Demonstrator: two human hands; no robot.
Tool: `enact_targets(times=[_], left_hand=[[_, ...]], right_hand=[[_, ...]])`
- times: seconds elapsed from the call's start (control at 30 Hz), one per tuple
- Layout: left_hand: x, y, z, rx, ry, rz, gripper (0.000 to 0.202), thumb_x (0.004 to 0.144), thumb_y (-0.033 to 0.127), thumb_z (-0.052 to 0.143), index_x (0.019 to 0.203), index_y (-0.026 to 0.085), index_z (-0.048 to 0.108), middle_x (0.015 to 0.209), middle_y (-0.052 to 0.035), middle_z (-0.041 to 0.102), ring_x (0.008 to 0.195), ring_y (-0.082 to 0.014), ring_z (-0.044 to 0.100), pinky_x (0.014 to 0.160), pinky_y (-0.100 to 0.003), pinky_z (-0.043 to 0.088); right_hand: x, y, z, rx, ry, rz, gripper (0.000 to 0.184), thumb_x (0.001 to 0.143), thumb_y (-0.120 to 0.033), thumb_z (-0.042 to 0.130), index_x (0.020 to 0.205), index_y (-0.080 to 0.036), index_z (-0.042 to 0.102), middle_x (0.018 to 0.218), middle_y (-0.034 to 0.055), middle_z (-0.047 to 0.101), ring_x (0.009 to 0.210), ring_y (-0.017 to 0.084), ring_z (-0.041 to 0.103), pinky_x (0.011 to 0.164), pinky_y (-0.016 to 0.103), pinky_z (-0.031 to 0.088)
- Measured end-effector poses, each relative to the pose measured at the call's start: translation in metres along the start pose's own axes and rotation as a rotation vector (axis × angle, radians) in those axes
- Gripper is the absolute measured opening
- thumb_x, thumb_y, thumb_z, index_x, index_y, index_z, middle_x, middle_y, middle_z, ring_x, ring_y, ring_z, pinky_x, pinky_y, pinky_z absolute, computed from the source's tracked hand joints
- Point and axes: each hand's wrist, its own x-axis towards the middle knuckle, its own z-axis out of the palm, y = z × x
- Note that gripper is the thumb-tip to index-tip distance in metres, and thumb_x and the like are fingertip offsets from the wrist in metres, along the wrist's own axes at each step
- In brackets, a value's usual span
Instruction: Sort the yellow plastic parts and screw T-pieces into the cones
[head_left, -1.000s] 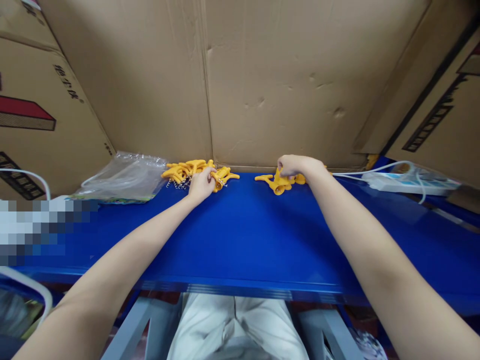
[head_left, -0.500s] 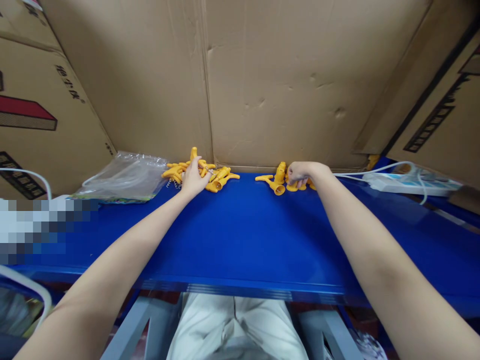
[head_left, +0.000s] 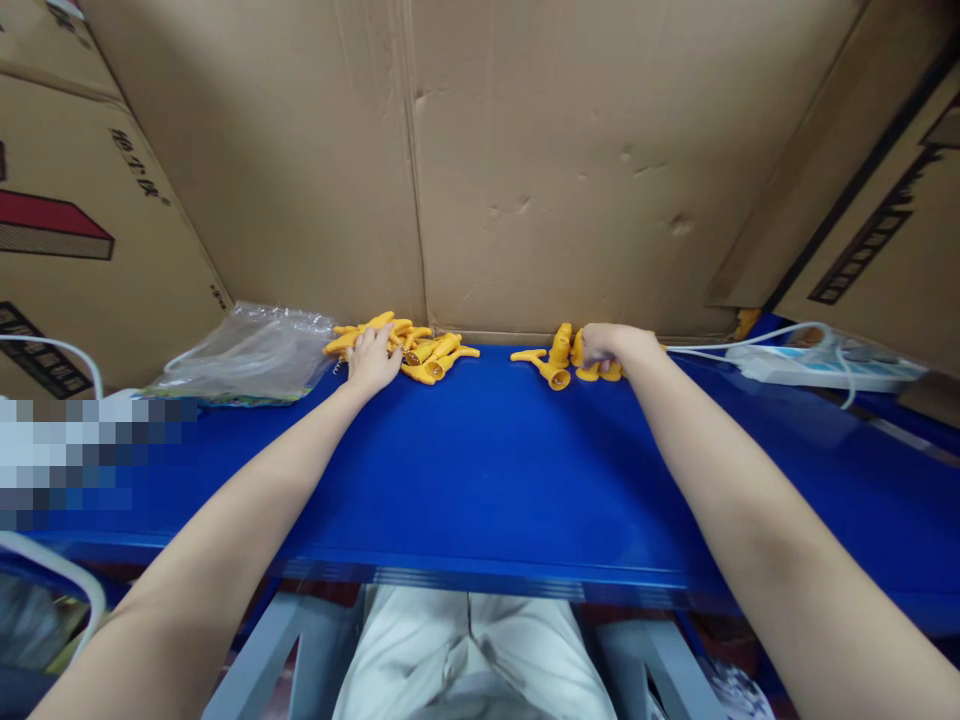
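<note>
Two heaps of small yellow plastic parts lie at the far edge of the blue table [head_left: 480, 470]. My left hand [head_left: 373, 358] rests on the left heap [head_left: 420, 350], fingers curled down into the parts, some of which carry small metal chains. My right hand [head_left: 611, 345] is closed over the right heap [head_left: 559, 360], its fingers pinched among the parts; what they grip is hidden. One funnel-ended yellow part [head_left: 541, 368] lies loose just left of that hand.
A clear plastic bag [head_left: 247, 355] lies at the left of the table. A white power strip with cables [head_left: 810, 365] sits at the right. Cardboard boxes [head_left: 525, 160] wall in the back and both sides. My legs show under the table's near edge.
My left hand has drawn left across its heap and lowered the part it had lifted. My right hand has shifted slightly right over its heap.
</note>
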Motion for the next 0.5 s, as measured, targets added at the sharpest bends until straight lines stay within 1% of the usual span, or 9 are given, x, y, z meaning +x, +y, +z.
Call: enact_targets(times=[0.07,0.13,0.23,0.3,0.37,0.43,0.5], left_hand=[[-0.001,0.001,-0.001,0.012,0.003,-0.002,0.054,0.088,0.033,0.041,0.14,0.02,0.048,0.135,-0.0167,0.052,0.13,-0.0352,0.044,0.105,-0.053,0.036],[-0.001,0.001,-0.001,0.015,0.013,0.003,0.053,0.089,0.033,0.04,0.139,0.02,0.05,0.135,-0.0169,0.052,0.129,-0.0355,0.044,0.105,-0.054,0.036],[-0.001,0.001,0.001,-0.006,0.036,0.028,0.052,0.091,0.035,0.035,0.14,0.021,0.049,0.143,-0.0167,0.047,0.132,-0.0365,0.042,0.106,-0.057,0.033],[0.0,0.001,0.004,-0.026,0.017,0.045,0.056,0.093,0.039,0.032,0.144,0.019,0.044,0.149,-0.0171,0.042,0.136,-0.0373,0.038,0.108,-0.06,0.03],[0.001,0.002,0.006,-0.041,-0.024,0.065,0.06,0.095,0.043,0.028,0.149,0.017,0.036,0.154,-0.0174,0.035,0.14,-0.037,0.032,0.11,-0.063,0.024],[0.001,0.003,0.008,-0.043,-0.06,0.082,0.063,0.095,0.046,0.026,0.152,0.017,0.03,0.157,-0.0165,0.03,0.144,-0.0356,0.027,0.112,-0.064,0.02],[0.0,0.004,0.008,-0.03,-0.083,0.093,0.064,0.095,0.047,0.027,0.153,0.019,0.027,0.159,-0.0151,0.025,0.146,-0.034,0.024,0.113,-0.064,0.017]], right_hand=[[-0.002,-0.003,-0.004,-0.069,-0.016,0.023,0.023,0.072,-0.022,0.074,0.093,-0.016,0.072,0.071,0.0075,0.07,0.07,0.023,0.069,0.06,0.031,0.052],[-0.006,-0.007,-0.008,-0.125,0.013,0.02,0.024,0.073,-0.021,0.073,0.096,-0.016,0.073,0.078,0.0094,0.072,0.074,0.024,0.069,0.061,0.03,0.051],[-0.016,-0.018,-0.015,-0.144,0.028,0.005,0.025,0.075,-0.02,0.07,0.099,-0.015,0.073,0.09,0.0136,0.073,0.079,0.025,0.069,0.063,0.03,0.05],[-0.024,-0.027,-0.019,-0.127,0.057,-0.014,0.029,0.078,-0.023,0.068,0.104,-0.013,0.073,0.099,0.0169,0.072,0.085,0.027,0.069,0.067,0.031,0.051],[-0.031,-0.037,-0.021,-0.107,0.118,-0.059,0.033,0.084,-0.029,0.064,0.111,-0.011,0.071,0.105,0.0198,0.07,0.094,0.029,0.068,0.073,0.033,0.05],[-0.034,-0.049,-0.018,-0.094,0.159,-0.114,0.038,0.089,-0.037,0.057,0.114,-0.011,0.069,0.109,0.0213,0.069,0.101,0.03,0.066,0.078,0.034,0.05],[-0.035,-0.061,-0.012,-0.1,0.133,-0.167,0.043,0.092,-0.043,0.053,0.114,-0.01,0.069,0.109,0.0219,0.069,0.104,0.031,0.066,0.081,0.036,0.05]])
